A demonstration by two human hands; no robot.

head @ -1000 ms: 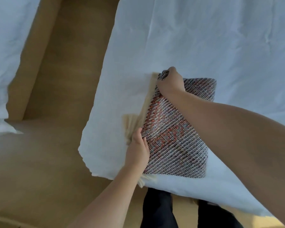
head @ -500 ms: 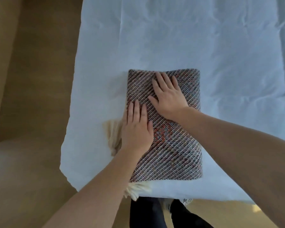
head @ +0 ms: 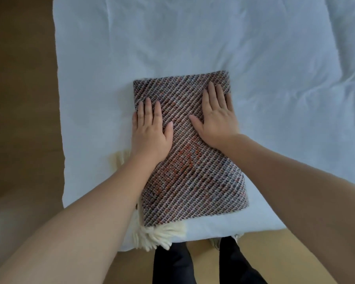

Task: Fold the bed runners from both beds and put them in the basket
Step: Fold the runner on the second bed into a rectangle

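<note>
A woven bed runner (head: 193, 177), grey and white with orange flecks, lies folded into a thick rectangle on the white bed (head: 193, 42) near its front edge. Cream tassels (head: 154, 236) stick out at its near left corner and along its left side. My left hand (head: 151, 130) lies flat with straight fingers on the runner's left edge. My right hand (head: 215, 117) presses flat on its upper right part. No basket is in view.
A brown wooden floor (head: 23, 119) runs along the left of the bed and in front of it. My legs in dark trousers (head: 172, 263) stand at the bed's front edge. The white cover stretches far and right, wrinkled.
My hands let go of the runner's edges after the fold and now lie flat on it. They have since spread apart, the right hand sliding to the right side.
</note>
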